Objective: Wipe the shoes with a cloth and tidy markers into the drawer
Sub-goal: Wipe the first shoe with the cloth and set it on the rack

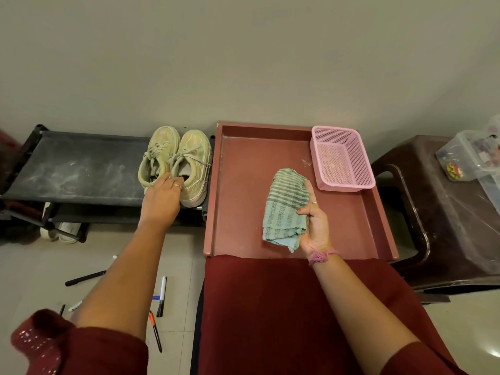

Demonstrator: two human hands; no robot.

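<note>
— Where do we stand with the shoes [176, 161]?

— They sit side by side at the right end of the dark rack [81, 169], toes to the wall. Our left hand [162, 196] reaches to their heels, fingers [173, 181] curled over the collars where the two meet — whether we truly grip yet, we can't tell.

— And the cloth [286, 207]?

— Bunched in our right hand [315, 223], thumb pinching it against the palm, over the open red drawer [270, 147].

— How will the shoes handle?

— Light, we'd judge: soft canvas-like uppers, loose laces, a stiffer rubbery sole. The heel collars are a fair hold; the uppers would likely give under pressure, so we'd steady the sole while wiping.

— The cloth?

— Limp striped weave, green and grey; it will probably fold to any curve.

— The markers [162, 296]?

— Scattered on the tiled floor beside our left arm — slim, smooth, hard, likely to roll. A pink mesh basket [342, 158] sits in the drawer's far right corner.
</note>
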